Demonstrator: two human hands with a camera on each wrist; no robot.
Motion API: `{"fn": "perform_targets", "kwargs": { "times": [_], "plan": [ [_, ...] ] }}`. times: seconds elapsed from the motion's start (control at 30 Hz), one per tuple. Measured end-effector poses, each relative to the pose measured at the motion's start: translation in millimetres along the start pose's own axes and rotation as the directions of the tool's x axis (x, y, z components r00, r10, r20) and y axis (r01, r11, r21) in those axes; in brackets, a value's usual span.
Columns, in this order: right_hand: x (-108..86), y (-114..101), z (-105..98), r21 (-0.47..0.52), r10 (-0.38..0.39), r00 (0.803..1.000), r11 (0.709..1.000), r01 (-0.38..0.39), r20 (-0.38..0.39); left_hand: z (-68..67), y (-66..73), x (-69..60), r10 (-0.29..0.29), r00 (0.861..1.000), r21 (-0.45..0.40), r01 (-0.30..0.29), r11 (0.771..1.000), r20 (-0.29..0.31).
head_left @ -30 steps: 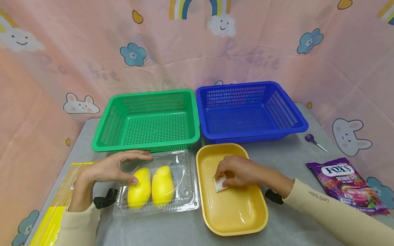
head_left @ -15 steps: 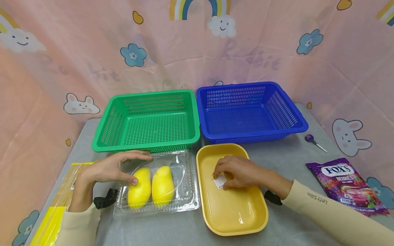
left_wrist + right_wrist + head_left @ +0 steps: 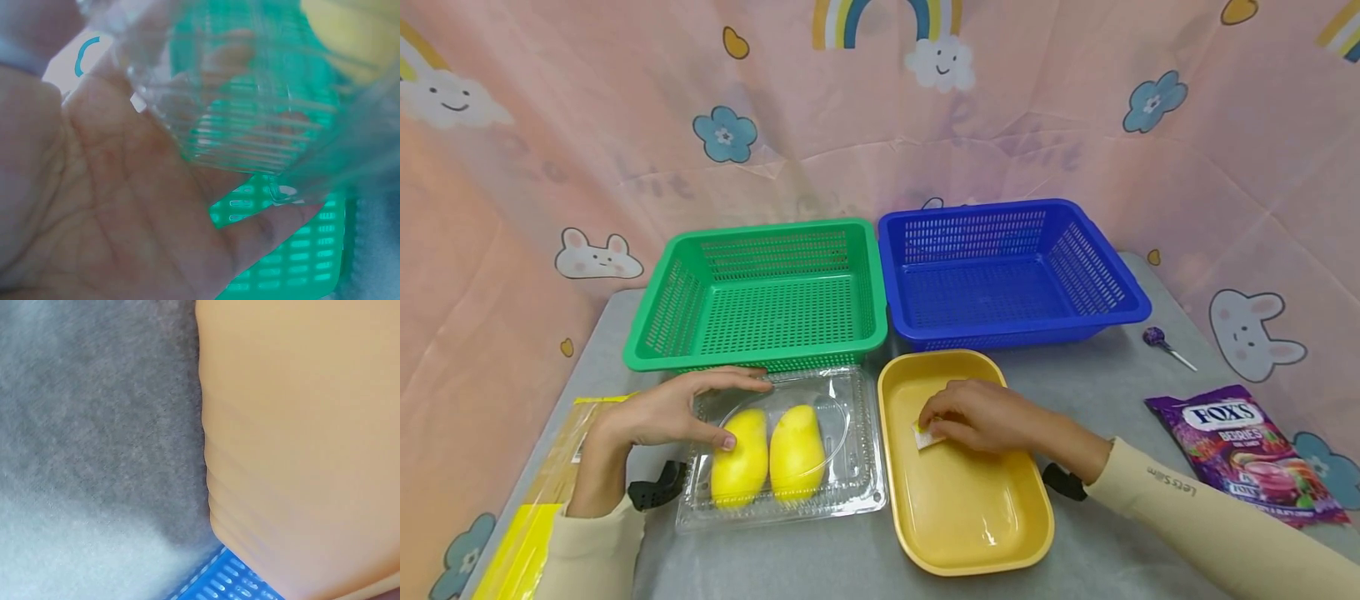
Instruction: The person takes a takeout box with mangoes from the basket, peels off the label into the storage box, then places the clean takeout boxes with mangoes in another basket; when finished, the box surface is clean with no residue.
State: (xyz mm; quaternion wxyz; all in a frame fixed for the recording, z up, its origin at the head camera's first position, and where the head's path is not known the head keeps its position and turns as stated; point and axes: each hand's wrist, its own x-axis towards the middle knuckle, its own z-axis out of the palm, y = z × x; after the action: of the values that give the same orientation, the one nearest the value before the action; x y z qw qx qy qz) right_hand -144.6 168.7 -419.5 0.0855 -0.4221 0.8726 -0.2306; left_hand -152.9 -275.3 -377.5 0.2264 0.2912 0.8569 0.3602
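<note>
While the right hand (image 3: 977, 415) pinches a flat white-and-yellow piece (image 3: 928, 436), partly hidden, inside a yellow plastic tray (image 3: 973, 521), left hand (image 3: 677, 408) spread against a clear plastic box (image 3: 859, 487), seen palm-on only from the left wrist

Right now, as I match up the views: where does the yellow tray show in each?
Head: the yellow tray sits just right of centre, lower half, with the right hand over it.
Left wrist: not in it.
Right wrist: the yellow tray fills most of the right half.
Landmark shared by head and right wrist: the blue basket, at the bottom edge in the latter.
</note>
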Motion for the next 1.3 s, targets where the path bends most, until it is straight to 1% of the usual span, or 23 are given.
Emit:
{"fn": "perform_targets", "kwargs": {
  "times": [0.17,0.43,0.53,0.67,0.8,0.93,1.17,1.23,1.3],
  "plan": [
    [1.7,-0.9,-1.2,0.034,0.054,0.998,0.998,-0.054,0.019,-0.4,0.4,-0.3,0.001,1.0,-0.003,-0.001,1.0,0.001],
    [2.4,0.1,-0.2,0.06,0.065,0.997,0.996,-0.066,0.03,-0.5,0.8,-0.8,0.002,1.0,-0.01,-0.002,1.0,0.004],
    [2.2,0.2,0.5,0.047,0.059,0.998,0.997,-0.06,0.023,-0.4,0.6,-1.2,0.008,1.0,-0.01,-0.008,1.0,0.003],
    [1.3,-0.2,1.5,-0.003,0.056,0.998,0.998,-0.056,0.013,-0.1,0.1,-1.4,0.016,1.0,-0.009,-0.016,1.0,0.002],
    [0.3,0.5,1.9,-0.025,0.067,0.998,0.997,-0.067,0.014,0.2,0.5,-1.1,0.003,1.0,-0.005,-0.003,1.0,0.0],
    [-0.2,3.5,2.2,0.016,0.053,0.999,0.998,-0.053,0.006,0.5,1.0,-0.2,-0.005,1.0,-0.011,0.005,1.0,0.003],
    [-0.2,6.8,1.1,0.157,0.036,0.999,0.987,-0.032,-0.024,0.2,0.7,-0.3,0.002,1.0,-0.007,-0.002,1.0,0.005],
    [0.2,6.0,0.1,0.179,0.038,0.999,0.983,-0.034,-0.023,0.0,0.8,-0.5,0.004,1.0,-0.007,-0.004,1.0,0.005],
    [0.7,5.0,-1.1,0.179,0.039,0.999,0.983,-0.035,-0.022,0.0,0.9,-0.5,0.005,1.0,-0.01,-0.005,1.0,0.006]
  ]
}}
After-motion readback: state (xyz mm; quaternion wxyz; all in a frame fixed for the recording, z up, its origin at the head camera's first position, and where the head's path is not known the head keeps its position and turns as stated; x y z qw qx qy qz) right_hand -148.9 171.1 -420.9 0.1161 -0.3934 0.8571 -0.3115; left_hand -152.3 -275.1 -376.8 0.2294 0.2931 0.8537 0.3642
